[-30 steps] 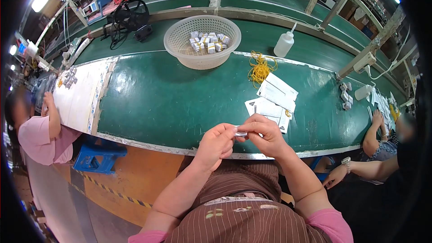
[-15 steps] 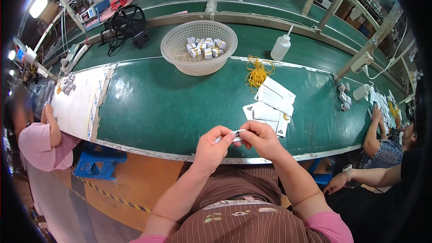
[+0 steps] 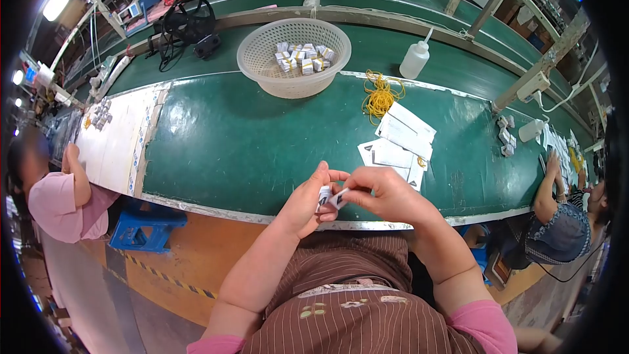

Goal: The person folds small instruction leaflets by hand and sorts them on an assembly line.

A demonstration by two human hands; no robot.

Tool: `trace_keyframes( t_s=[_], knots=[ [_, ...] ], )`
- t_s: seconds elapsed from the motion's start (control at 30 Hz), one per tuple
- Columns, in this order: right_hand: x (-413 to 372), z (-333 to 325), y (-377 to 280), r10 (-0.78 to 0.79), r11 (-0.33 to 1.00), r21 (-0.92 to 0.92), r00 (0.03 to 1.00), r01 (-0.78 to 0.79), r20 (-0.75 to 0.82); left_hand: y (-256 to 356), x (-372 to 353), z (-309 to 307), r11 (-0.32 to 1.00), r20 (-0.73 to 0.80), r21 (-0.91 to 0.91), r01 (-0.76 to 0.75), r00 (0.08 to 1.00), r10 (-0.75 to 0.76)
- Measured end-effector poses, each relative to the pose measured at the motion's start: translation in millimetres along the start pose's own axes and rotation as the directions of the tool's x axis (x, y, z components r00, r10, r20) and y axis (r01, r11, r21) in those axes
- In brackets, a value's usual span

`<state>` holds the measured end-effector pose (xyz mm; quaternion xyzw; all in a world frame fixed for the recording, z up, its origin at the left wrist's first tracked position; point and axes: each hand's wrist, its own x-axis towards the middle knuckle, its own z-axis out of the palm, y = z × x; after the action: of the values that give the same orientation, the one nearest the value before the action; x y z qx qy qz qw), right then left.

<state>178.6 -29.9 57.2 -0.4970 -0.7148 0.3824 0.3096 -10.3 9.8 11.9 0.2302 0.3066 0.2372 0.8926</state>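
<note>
Above the near edge of the green table, my left hand (image 3: pixel 303 202) grips a small folded paper leaflet (image 3: pixel 324 193), thumb pointing up and fingers curled behind it. My right hand (image 3: pixel 388 191) pinches a white flap of the paper with dark print between thumb and fingers, close against the left fingers. Beyond my right hand lie flat printed paper sheets (image 3: pixel 405 130), overlapping in a loose pile. A tangle of yellow rubber bands (image 3: pixel 381 97) sits just behind them, and one small band rests on the sheets.
A white perforated basket (image 3: pixel 288 85) holds several banded paper bundles (image 3: pixel 304 60). Right of it stands a squeeze bottle (image 3: pixel 414 62). A black fan (image 3: pixel 187 23) is at back left. People sit on both sides, one in a pink top (image 3: pixel 59 203); a blue stool (image 3: pixel 144 226) stands at left.
My hands have drawn slightly apart and the left has turned thumb up, with the paper now tilted between them. At right, another person's forearm with a wristwatch has left its place.
</note>
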Motion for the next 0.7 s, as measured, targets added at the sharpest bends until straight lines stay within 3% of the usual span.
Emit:
trace_keyframes(
  t_s=[0.03,0.13,0.17,0.2,0.27,0.3,0.4,0.43,0.57,0.67,0.7],
  knots=[
    [0.4,-0.7,-1.5,0.004,0.998,-0.057,0.998,-0.007,-0.062,0.8,0.4,0.1,0.999,-0.015,-0.026,-0.019,1.0,0.019],
    [-1.3,12.2,-6.6,-0.195,0.969,-0.197,0.953,0.15,-0.231,-2.9,2.5,5.5,0.996,-0.089,-0.077,-0.048,0.995,0.041],
    [-1.8,16.8,-6.4,-0.244,0.965,-0.142,0.95,0.218,-0.197,-1.9,3.0,11.3,0.996,-0.128,-0.071,-0.045,0.991,0.035],
    [-2.6,17.1,-5.5,-0.192,0.977,-0.117,0.971,0.176,-0.145,-1.8,3.2,14.1,0.997,-0.167,-0.064,-0.04,0.986,0.029],
    [-5.3,17.4,-3.6,-0.088,0.994,-0.072,0.995,0.084,-0.041,-8.4,5.0,2.0,0.997,-0.056,0.074,-0.024,0.998,0.028],
    [-6.2,15.1,-1.0,-0.049,0.984,-0.167,0.998,0.055,0.039,-11.1,4.5,-0.5,0.989,0.002,0.144,-0.02,1.0,0.02],
    [-7.7,17.9,-1.8,-0.058,0.975,-0.211,0.997,0.069,0.06,-23.6,0.8,7.4,0.944,-0.086,0.329,0.004,0.996,0.026],
    [-9.0,19.6,-2.6,-0.038,0.969,-0.24,0.997,0.055,0.073,-30.5,2.8,3.0,0.943,-0.042,0.333,-0.019,0.998,0.035],
    [-15.5,33.6,-0.2,0.011,0.972,-0.234,0.999,-0.002,0.036,-34.3,-5.8,17.0,0.961,-0.163,0.271,0.054,0.987,-0.01],
    [-22.6,41.2,15.4,-0.02,0.958,-0.285,1.0,0.018,-0.005,-38.6,-2.3,1.3,0.967,-0.121,0.235,0.099,0.99,-0.072],
    [-22.7,36.6,17.6,0.054,0.977,-0.206,0.997,-0.063,-0.048,-40.8,-0.3,-2.7,0.965,-0.115,0.253,0.065,0.993,-0.037]
  ],
)
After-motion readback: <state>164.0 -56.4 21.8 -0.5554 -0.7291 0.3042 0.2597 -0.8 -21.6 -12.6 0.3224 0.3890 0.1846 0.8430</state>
